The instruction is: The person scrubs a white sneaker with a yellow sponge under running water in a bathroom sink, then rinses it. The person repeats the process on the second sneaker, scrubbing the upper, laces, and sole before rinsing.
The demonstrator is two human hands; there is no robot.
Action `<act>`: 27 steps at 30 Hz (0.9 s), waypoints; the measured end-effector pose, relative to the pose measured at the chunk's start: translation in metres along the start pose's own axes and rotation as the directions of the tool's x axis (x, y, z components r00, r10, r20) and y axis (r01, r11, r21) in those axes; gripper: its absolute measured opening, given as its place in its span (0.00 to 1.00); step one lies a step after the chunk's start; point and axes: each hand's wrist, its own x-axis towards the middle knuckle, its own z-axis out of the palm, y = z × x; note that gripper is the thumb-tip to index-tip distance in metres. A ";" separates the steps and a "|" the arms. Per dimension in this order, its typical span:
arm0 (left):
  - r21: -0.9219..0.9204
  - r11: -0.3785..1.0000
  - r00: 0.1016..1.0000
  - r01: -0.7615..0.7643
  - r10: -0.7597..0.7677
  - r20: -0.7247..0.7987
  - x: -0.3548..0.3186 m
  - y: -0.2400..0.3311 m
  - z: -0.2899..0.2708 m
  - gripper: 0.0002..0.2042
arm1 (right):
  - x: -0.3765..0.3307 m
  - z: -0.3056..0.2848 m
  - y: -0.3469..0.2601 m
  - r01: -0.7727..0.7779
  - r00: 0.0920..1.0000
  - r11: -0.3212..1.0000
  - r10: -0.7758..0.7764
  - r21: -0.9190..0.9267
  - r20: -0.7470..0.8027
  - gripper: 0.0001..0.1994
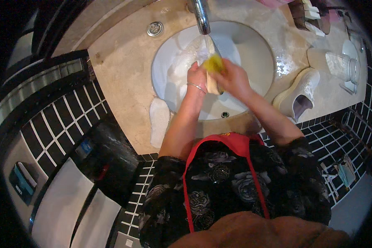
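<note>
My left hand [197, 77] is closed on a pale shoe [213, 84] held over the white oval sink [258, 56], under the faucet [201, 18]. Much of the shoe is hidden by my hands. In my right hand [237, 81] is a yellow sponge [214, 64], blurred by motion, pressed against the shoe. A second white sneaker [299, 93] with laces lies on the counter to the right. To the left of the sink lies a white insole [159, 122].
A clear glass jar [339, 66] lies on its side at the right, near a tissue box [312, 16]. A round metal cover [155, 29] is set in the counter [120, 66] behind the sink. At lower left stands a white toilet [62, 198].
</note>
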 end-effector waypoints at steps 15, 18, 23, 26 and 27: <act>-0.044 0.994 0.984 0.096 -0.101 -0.148 0.005 -0.022 -0.074 0.23 | 0.077 0.072 0.022 0.124 0.980 0.985 -0.141 -0.118 -0.144 0.25; -0.121 0.986 0.941 0.111 -0.143 -0.305 0.010 -0.019 -0.084 0.26 | 0.079 0.076 0.012 0.045 0.992 0.998 -0.050 -0.046 -0.116 0.24; -0.062 0.984 0.963 0.168 -0.177 -0.203 0.014 -0.025 -0.089 0.26 | 0.012 0.063 0.009 0.057 0.979 0.997 -0.064 0.043 0.192 0.31; 0.096 0.980 0.963 0.174 -0.149 -0.226 0.015 -0.030 -0.088 0.23 | 0.037 0.061 0.022 0.019 0.983 0.990 0.008 -0.143 0.181 0.30; 0.076 0.986 0.961 0.151 -0.129 -0.244 0.014 -0.031 -0.088 0.23 | 0.054 0.064 0.028 0.041 0.994 0.977 -0.018 -0.209 0.111 0.29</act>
